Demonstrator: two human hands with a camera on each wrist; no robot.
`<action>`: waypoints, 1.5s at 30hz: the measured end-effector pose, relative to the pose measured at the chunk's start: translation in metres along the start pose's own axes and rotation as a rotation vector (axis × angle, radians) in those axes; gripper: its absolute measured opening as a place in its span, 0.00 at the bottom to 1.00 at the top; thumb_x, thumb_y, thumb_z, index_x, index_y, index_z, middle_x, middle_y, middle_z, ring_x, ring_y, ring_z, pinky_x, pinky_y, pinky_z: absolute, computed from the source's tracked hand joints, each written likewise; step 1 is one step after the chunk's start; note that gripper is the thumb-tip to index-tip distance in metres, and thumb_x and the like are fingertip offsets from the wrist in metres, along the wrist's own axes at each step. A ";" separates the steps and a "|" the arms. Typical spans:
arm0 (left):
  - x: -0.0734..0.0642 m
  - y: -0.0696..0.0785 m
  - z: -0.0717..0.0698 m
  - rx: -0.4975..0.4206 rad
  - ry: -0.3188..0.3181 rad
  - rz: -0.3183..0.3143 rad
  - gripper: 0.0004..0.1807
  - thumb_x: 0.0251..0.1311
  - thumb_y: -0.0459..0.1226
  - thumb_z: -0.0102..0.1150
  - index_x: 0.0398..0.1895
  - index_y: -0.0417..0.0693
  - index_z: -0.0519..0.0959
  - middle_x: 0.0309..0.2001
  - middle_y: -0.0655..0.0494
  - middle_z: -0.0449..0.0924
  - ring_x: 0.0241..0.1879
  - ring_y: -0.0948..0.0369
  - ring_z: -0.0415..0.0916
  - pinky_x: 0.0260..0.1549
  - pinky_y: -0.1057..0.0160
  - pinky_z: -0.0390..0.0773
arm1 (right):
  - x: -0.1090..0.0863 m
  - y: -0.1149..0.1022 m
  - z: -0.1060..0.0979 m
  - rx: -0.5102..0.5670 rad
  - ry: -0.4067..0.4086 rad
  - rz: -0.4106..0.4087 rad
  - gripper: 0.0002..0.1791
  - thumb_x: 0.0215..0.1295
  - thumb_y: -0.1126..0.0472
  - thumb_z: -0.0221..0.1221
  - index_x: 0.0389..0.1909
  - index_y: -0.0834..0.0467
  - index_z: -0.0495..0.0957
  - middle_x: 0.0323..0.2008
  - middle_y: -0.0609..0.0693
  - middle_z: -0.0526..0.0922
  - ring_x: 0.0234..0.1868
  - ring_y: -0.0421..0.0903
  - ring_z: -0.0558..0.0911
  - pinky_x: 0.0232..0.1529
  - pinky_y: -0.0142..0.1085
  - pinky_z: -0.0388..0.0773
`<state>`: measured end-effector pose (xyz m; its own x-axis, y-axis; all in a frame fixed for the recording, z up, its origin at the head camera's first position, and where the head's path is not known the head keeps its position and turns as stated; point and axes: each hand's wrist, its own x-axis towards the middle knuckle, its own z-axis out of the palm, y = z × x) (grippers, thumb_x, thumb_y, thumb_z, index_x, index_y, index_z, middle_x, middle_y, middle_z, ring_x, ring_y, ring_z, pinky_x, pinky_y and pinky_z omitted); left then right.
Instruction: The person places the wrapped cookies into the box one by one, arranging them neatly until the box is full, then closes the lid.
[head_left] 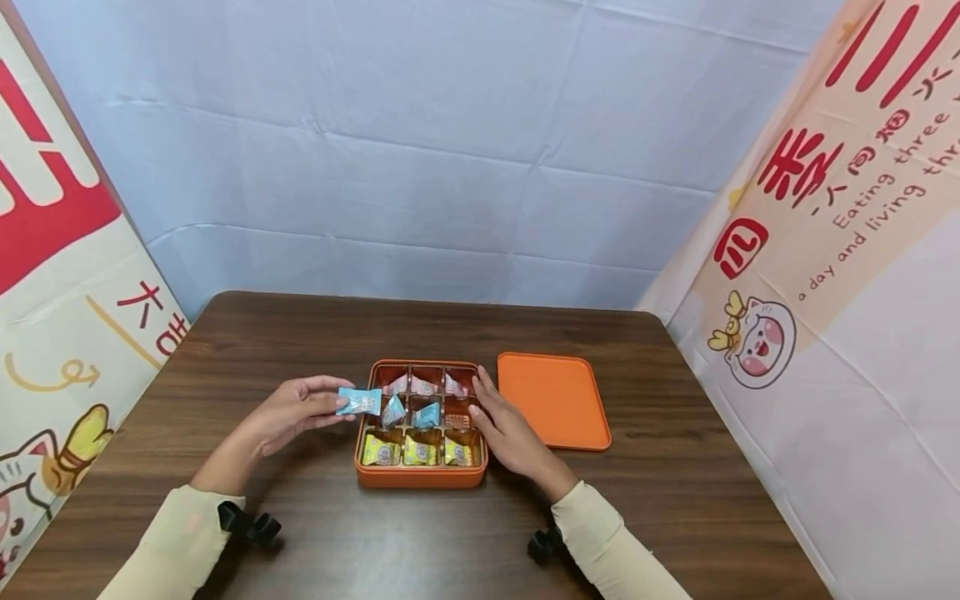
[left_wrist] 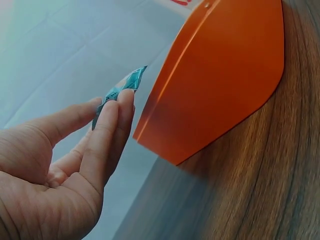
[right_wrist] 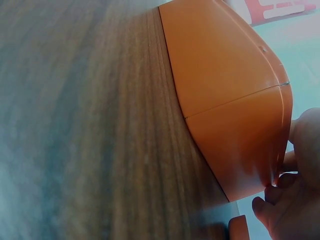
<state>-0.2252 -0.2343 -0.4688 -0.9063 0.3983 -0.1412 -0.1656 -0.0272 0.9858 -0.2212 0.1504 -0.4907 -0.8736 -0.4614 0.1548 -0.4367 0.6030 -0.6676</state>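
My left hand point(head_left: 299, 410) pinches a blue wrapped candy point(head_left: 359, 402) between thumb and fingers, just over the left rim of an orange box point(head_left: 422, 477). In the left wrist view the same blue candy point(left_wrist: 120, 91) stands out past the fingertips, beside the box wall point(left_wrist: 225, 65). Pink candies point(head_left: 422, 383) lie in the box's back row, yellow candies point(head_left: 421, 451) in the front row. Two more blue candies point(head_left: 427, 415) occupy the middle row, whose right compartment shows its bare bottom. My right hand point(head_left: 516, 432) rests at the box's right rim, fingers extended.
An orange lid point(head_left: 553, 402) lies flat on the brown wooden table point(head_left: 315, 533), right of the box. A pale cloth point(head_left: 420, 167) hangs behind the table. Printed banners point(head_left: 847, 350) stand at both sides.
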 end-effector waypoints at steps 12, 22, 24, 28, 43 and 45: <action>0.002 0.005 0.009 0.008 -0.021 0.005 0.26 0.71 0.33 0.59 0.67 0.27 0.67 0.52 0.43 0.80 0.49 0.51 0.85 0.56 0.52 0.79 | 0.001 -0.002 0.001 -0.005 0.012 -0.011 0.34 0.83 0.46 0.41 0.81 0.57 0.50 0.81 0.41 0.39 0.79 0.51 0.52 0.75 0.55 0.56; 0.004 0.009 0.011 0.007 -0.004 0.010 0.27 0.71 0.33 0.61 0.66 0.27 0.68 0.51 0.43 0.81 0.48 0.50 0.85 0.56 0.51 0.78 | 0.001 -0.002 0.002 -0.002 -0.011 0.008 0.35 0.83 0.42 0.40 0.81 0.56 0.49 0.80 0.38 0.37 0.79 0.48 0.51 0.76 0.52 0.55; 0.005 0.010 0.012 0.006 -0.009 0.004 0.28 0.70 0.33 0.61 0.67 0.27 0.67 0.51 0.43 0.81 0.48 0.50 0.85 0.56 0.51 0.78 | 0.001 -0.001 0.001 -0.004 -0.012 0.007 0.36 0.82 0.41 0.39 0.81 0.56 0.48 0.80 0.38 0.37 0.79 0.48 0.51 0.76 0.52 0.55; 0.007 0.009 0.016 -0.003 -0.006 -0.003 0.27 0.70 0.33 0.62 0.67 0.28 0.68 0.50 0.43 0.83 0.48 0.51 0.86 0.57 0.50 0.77 | 0.001 0.000 0.001 -0.016 -0.014 0.011 0.36 0.82 0.40 0.38 0.81 0.56 0.48 0.80 0.37 0.36 0.79 0.47 0.51 0.76 0.52 0.55; 0.014 0.008 0.029 0.002 -0.068 0.020 0.25 0.70 0.32 0.61 0.66 0.28 0.69 0.50 0.43 0.84 0.48 0.49 0.85 0.53 0.56 0.81 | 0.000 0.000 0.000 -0.004 -0.003 0.005 0.35 0.83 0.43 0.40 0.81 0.57 0.49 0.81 0.40 0.38 0.79 0.49 0.51 0.75 0.54 0.55; 0.016 0.008 0.031 0.006 -0.069 0.016 0.26 0.70 0.33 0.61 0.66 0.28 0.69 0.50 0.43 0.84 0.48 0.49 0.86 0.52 0.56 0.82 | 0.000 0.000 0.000 -0.003 -0.002 0.007 0.35 0.83 0.43 0.40 0.81 0.57 0.49 0.81 0.40 0.38 0.79 0.49 0.51 0.75 0.54 0.55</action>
<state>-0.2289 -0.1995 -0.4605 -0.8799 0.4599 -0.1191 -0.1488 -0.0286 0.9885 -0.2212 0.1501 -0.4909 -0.8764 -0.4581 0.1485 -0.4309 0.6083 -0.6665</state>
